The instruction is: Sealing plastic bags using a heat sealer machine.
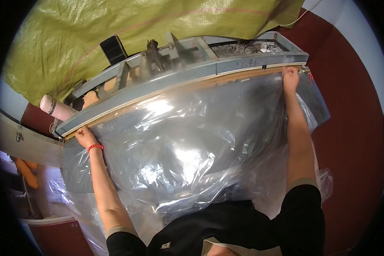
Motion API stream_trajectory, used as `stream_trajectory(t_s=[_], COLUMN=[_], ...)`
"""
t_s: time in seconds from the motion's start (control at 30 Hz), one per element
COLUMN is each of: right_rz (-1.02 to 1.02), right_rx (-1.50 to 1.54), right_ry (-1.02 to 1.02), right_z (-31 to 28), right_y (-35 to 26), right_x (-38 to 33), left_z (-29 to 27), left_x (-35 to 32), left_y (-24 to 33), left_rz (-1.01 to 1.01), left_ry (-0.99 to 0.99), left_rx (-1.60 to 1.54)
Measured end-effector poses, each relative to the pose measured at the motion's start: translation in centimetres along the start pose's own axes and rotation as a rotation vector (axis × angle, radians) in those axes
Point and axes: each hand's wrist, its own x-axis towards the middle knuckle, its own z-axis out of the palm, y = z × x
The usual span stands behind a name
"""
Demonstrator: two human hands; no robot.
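The clear plastic sheet [179,128] is looking colourless over grey, its creases flashing white. The sealing machine's long metal bar [158,83] is showing dull blue-grey, and the wooden strip [226,79] below it is glowing orange-tan. The woven tarpaulin [158,21] is shining yellow-green, a thin pinkish stripe running across it. The cylinder [60,111] is showing pale pink, the smartphone [113,50] black, the beaded bracelet [95,146] bright red. The shirt [217,222] is appearing black with beige trim, the floor [350,149] deep maroon.
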Motion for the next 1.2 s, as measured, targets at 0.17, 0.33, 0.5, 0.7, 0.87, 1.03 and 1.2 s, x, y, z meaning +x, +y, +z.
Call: stream_trajectory(t_s=[0.17,0.33,0.5,0.7,0.87,1.03,1.2], right_rz=[0.247,0.204,-0.164,0.008,-0.320,-0.430,-0.568], right_rx=[0.331,0.234,-0.031,-0.412,-0.187,0.313,0.760], right_ry=[-0.151,-0.168,-0.286,0.059,0.015,-0.917,-1.239], right_z=[-0.3,-1.7,-6.7,-20.3,-16.3,-6.8,-2.4], right_y=[-1.7,-2.0,-4.7,2.9,-10.0,-26.4,-32.1], right_x=[-0.1,-0.4,-1.0,3.2,-1.7,-15.5,-24.0], left_z=[-0.5,-2.6,-7.8,-5.1,-4.9,-6.7,-8.1], left_x=[1.1,0.9,0.3,-12.6,-18.3,-19.6,-19.9], left_y=[-0.5,2.1,3.7,14.1,20.5,21.8,23.3], left_rz=[-0.126,-0.437,-0.151,-0.184,-0.362,-0.326,-0.219], left_ry=[0.030,-0.174,-0.673,-1.018,-1.132,-1.212,-1.237], left_rx=[-0.272,-0.278,0.197,-0.177,-0.375,-0.420,-0.376])
